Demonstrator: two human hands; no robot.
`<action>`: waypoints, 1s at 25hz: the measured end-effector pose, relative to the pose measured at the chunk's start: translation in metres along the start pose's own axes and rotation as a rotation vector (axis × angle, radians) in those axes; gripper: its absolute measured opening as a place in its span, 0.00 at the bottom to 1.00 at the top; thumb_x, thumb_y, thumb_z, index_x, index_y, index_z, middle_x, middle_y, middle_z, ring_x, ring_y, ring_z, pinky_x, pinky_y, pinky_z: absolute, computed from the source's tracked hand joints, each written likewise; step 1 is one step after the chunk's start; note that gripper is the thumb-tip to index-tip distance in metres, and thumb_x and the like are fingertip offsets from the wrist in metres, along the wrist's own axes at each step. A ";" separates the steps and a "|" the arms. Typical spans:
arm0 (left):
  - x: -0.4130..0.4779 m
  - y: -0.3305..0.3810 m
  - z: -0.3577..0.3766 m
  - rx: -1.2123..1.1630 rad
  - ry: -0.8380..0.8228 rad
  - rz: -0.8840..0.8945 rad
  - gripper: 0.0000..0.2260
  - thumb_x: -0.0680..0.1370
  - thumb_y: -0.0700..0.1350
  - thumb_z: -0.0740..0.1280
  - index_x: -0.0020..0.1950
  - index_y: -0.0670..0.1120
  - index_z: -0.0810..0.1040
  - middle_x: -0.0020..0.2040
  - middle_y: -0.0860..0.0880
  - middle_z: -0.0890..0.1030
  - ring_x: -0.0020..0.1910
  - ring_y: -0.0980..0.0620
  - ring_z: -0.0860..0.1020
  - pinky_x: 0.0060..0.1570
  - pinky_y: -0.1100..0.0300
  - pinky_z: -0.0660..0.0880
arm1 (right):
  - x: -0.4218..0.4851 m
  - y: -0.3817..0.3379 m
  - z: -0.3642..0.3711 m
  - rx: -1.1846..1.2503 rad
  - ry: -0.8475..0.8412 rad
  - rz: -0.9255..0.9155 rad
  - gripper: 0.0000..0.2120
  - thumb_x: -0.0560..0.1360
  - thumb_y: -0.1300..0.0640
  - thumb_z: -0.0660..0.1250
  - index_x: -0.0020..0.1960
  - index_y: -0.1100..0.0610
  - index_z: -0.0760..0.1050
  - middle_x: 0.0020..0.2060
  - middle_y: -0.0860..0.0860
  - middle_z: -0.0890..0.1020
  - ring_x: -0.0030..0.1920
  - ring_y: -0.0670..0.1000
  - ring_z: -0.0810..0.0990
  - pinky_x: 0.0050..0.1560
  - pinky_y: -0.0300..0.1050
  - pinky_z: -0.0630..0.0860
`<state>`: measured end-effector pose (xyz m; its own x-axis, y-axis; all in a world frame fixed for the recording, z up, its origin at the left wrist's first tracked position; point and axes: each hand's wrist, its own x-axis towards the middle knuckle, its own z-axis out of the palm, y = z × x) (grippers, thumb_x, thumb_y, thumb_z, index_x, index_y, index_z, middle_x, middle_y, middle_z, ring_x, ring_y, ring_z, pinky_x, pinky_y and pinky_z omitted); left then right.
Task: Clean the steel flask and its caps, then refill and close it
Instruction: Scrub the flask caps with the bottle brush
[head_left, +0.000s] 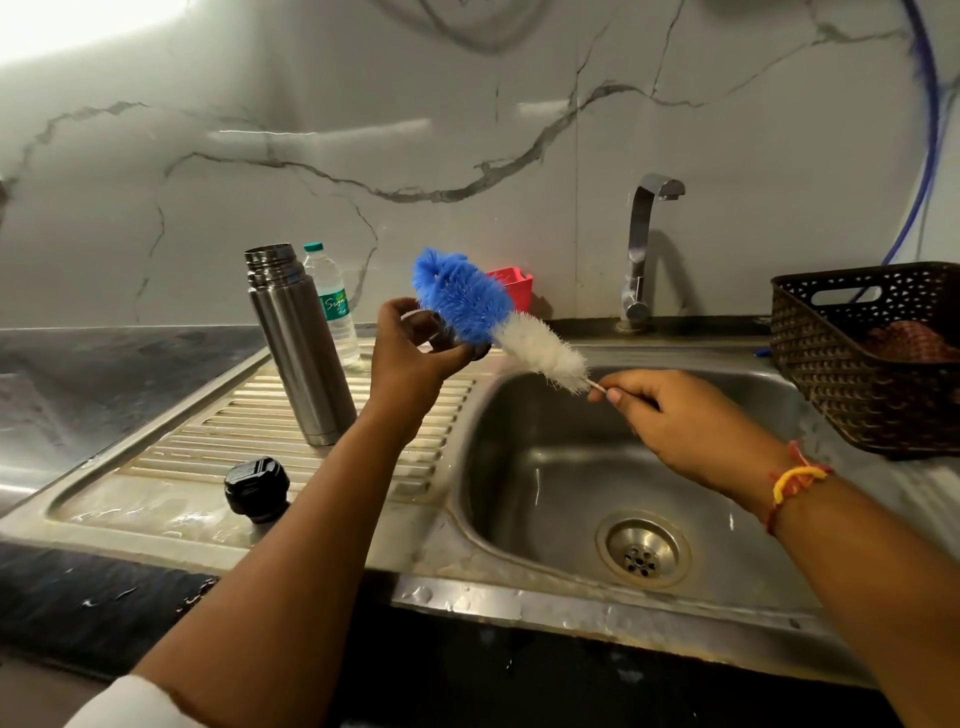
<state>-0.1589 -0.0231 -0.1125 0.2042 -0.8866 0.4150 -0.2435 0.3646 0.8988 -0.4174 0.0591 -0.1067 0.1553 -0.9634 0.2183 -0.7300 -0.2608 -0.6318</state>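
Note:
The steel flask (297, 358) stands open on the ribbed drainboard (208, 441), left of the sink basin (545, 467). Its black inner cap (257, 488) lies nearer me on the wet drainboard. My left hand (415, 353) is raised above the drainboard and curls round a steel outer cap (441, 335), which my fingers mostly hide. A bottle brush (498, 317) with blue and white bristles lies against that cap, blue end up. My right hand (675, 415) pinches the brush's thin wire handle over the basin.
A plastic water bottle (332, 306) stands behind the flask. A red container (517, 286) sits against the marble wall. The tap (644, 249) rises behind the basin, not running. A brown woven basket (857, 364) stands at the right. The drain (641, 553) is open.

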 end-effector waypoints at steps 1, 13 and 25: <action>0.000 0.000 0.000 0.016 0.028 0.009 0.35 0.68 0.38 0.82 0.68 0.46 0.66 0.58 0.49 0.81 0.50 0.61 0.82 0.46 0.69 0.79 | 0.001 0.000 0.000 -0.012 -0.010 0.009 0.12 0.82 0.51 0.58 0.56 0.43 0.80 0.40 0.53 0.82 0.42 0.55 0.79 0.46 0.53 0.78; 0.006 -0.006 0.001 0.436 0.087 0.138 0.43 0.68 0.42 0.82 0.74 0.49 0.59 0.59 0.45 0.80 0.52 0.49 0.82 0.53 0.60 0.76 | -0.003 -0.001 -0.009 -0.141 -0.011 0.034 0.13 0.81 0.52 0.62 0.64 0.45 0.77 0.56 0.48 0.82 0.50 0.47 0.76 0.50 0.42 0.72; 0.011 -0.002 -0.014 -0.393 0.191 -0.316 0.23 0.80 0.46 0.70 0.74 0.46 0.69 0.62 0.44 0.75 0.56 0.48 0.79 0.61 0.50 0.80 | -0.009 -0.009 -0.016 0.001 0.049 0.085 0.11 0.82 0.52 0.60 0.61 0.47 0.78 0.36 0.46 0.75 0.34 0.44 0.71 0.33 0.39 0.63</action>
<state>-0.1427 -0.0298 -0.1073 0.3874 -0.9163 0.1011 0.2231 0.1996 0.9542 -0.4232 0.0712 -0.0906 0.0605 -0.9779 0.2001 -0.7384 -0.1787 -0.6503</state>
